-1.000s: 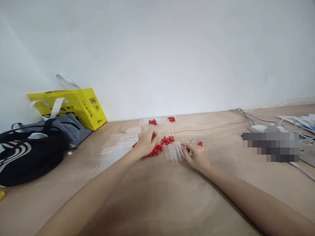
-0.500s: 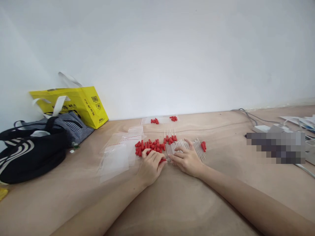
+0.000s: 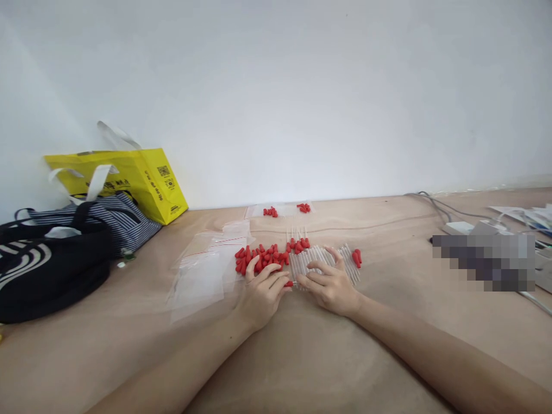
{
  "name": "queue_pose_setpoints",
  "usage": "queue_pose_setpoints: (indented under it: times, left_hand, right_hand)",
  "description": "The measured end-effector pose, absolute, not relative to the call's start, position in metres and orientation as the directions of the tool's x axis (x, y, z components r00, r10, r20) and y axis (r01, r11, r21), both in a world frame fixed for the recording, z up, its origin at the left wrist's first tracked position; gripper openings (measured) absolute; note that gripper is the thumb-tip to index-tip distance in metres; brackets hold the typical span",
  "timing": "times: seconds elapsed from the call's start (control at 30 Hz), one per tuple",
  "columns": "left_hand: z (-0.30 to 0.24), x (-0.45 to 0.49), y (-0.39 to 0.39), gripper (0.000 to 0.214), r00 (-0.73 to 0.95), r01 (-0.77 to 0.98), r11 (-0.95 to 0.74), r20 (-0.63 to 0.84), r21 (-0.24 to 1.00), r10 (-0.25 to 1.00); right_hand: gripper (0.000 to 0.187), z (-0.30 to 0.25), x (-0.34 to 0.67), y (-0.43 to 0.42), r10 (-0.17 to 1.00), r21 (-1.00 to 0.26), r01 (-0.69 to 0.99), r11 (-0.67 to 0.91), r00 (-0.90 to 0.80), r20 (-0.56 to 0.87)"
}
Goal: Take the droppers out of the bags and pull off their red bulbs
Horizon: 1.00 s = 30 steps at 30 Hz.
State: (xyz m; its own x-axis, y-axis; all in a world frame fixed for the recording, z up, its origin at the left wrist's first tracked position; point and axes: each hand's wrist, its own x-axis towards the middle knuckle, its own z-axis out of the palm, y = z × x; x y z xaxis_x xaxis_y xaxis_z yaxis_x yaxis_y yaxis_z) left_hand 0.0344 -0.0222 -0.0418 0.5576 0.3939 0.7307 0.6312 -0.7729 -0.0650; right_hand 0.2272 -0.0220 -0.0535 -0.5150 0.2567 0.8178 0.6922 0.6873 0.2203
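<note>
My left hand (image 3: 264, 293) pinches a small red rubber dropper bulb (image 3: 289, 284) between thumb and fingers, just left of my right fingertips. My right hand (image 3: 332, 286) has its thumb and index finger closed at the end of a thin clear tube, which meets the bulb; most of that tube is hidden. Beneath and around my right hand lies a row of clear dropper tubes (image 3: 314, 255). Beyond my left fingers is a pile of red bulbs (image 3: 262, 256). More red bulbs (image 3: 298, 245) lie at the far end of some tubes.
Clear zip bags (image 3: 200, 287) lie on the left. Near the wall, a bag (image 3: 282, 207) carries two red bulb clusters. Two red bulbs (image 3: 356, 257) sit right of the tubes. A yellow bag (image 3: 166, 192), striped bag (image 3: 133, 221) and black bag (image 3: 64, 276) stand left; a power strip (image 3: 459, 228) is right.
My left fingers have loosened and spread a little around the red bulb, so more of it shows. My right hand stays nearly in place. The view has shifted slightly.
</note>
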Motion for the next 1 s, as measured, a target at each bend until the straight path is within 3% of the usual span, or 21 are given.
queue_pose_setpoints:
  times: [0.17, 0.43, 1.0]
  left_hand:
    - [-0.039, 0.03, -0.021, 0.013, 0.616, 0.618, -0.769, 0.708, -0.164, 0.344]
    - [-0.036, 0.024, -0.02, 0.015, 0.654, 0.6, -0.768, 0.691, -0.224, 0.309]
    - [-0.032, 0.02, -0.025, 0.022, 0.684, 0.559, -0.815, 0.639, -0.151, 0.351]
  right_hand:
    - [0.017, -0.057, 0.229, -0.023, 0.214, 0.241, 0.677, 0.695, -0.515, 0.83]
    - [0.009, -0.056, 0.229, -0.023, 0.171, 0.261, 0.654, 0.71, -0.521, 0.836]
    - [0.013, -0.054, 0.237, -0.028, 0.231, 0.194, 0.648, 0.736, -0.511, 0.828]
